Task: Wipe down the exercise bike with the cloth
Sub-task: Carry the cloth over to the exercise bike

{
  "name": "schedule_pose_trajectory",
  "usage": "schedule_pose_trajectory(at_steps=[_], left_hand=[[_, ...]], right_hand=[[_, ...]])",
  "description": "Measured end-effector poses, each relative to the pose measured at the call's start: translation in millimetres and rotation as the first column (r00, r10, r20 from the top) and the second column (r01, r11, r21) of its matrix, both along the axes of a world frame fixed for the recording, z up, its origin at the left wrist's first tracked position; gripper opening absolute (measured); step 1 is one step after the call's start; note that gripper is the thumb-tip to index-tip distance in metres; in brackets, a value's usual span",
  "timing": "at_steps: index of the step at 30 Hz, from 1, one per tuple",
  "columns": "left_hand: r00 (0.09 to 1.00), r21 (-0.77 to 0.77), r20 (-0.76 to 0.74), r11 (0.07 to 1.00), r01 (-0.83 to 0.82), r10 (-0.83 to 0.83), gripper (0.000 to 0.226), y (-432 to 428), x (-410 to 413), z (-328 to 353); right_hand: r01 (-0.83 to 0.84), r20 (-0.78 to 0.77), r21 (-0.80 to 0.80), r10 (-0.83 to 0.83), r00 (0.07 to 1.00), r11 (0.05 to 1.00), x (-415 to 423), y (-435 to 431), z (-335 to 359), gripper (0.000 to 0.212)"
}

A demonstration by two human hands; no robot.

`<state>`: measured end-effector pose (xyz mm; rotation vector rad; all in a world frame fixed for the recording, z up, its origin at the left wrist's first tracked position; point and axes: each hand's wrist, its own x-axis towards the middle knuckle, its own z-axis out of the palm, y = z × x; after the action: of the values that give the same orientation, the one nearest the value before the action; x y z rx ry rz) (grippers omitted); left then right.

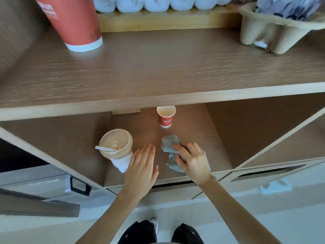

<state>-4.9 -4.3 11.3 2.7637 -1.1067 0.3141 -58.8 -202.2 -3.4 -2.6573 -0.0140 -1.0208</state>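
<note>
Grey cloth (169, 144) lies crumpled on lower shelf (202, 131), near front edge. Right hand (191, 160) on top, fingers bent, gripping it. Left hand (142, 164) flat, fingers straight, holding nothing, just beside lidded cup (115, 144). Small red cup (166, 117) behind cloth holds pale liquid. Upper shelf (158, 67): tall red cup (75, 22), cardboard carrier (263, 34), rolled towels (149, 3).

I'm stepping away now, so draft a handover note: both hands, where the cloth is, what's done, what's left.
Left hand open, fingers straight, beside the lidded drink cup.
Right hand grips the grey cloth, crumpled on the lower shelf.
Done: cloth reached, not lifted.
Left: carry it to the exercise bike, not in view, and wipe it down.
</note>
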Motion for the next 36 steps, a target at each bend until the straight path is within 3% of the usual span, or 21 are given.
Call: schedule_pose_trajectory(at_steps=[9, 16, 20, 26, 31, 36], left_hand=[[0.957, -0.102, 0.033, 0.953, -0.285, 0.289, 0.052, -3.8, -58.6, 5.1], [0.788, -0.166, 0.076, 0.787, -0.594, 0.611, 0.049, 48.7, -128.1, 15.5], [0.617, -0.152, 0.062, 0.618, -0.771, 0.785, 0.048, 93.6, -175.2, 23.5], [0.264, -0.139, 0.072, 0.272, -0.952, 0.962, 0.051, 160.2, -258.4, 34.3], [-0.032, -0.143, 0.072, -0.021, -0.989, 0.997, 0.052, 210.9, -329.8, 38.0], [-0.262, -0.162, 0.087, -0.246, -0.956, 0.961, 0.052, 264.9, -403.7, 41.5]], right_hand=[[-0.269, 0.032, -0.009, 0.270, 0.962, 0.963, -9.8, -2.7, 32.6, 0.025], [-0.556, 0.044, -0.039, 0.557, 0.829, 0.830, -13.7, 60.4, 42.2, 0.022], [-0.755, 0.010, 0.010, 0.755, 0.656, 0.656, -21.1, 120.1, 44.6, 0.024], [-0.936, 0.013, 0.062, 0.937, 0.348, 0.347, -46.7, 228.6, 51.3, 0.023], [-0.993, 0.050, 0.059, 0.993, 0.110, 0.107, -89.8, 323.4, 56.6, 0.022], [-0.994, 0.041, 0.063, 0.995, -0.088, -0.090, -148.8, 417.3, 58.8, 0.022]])
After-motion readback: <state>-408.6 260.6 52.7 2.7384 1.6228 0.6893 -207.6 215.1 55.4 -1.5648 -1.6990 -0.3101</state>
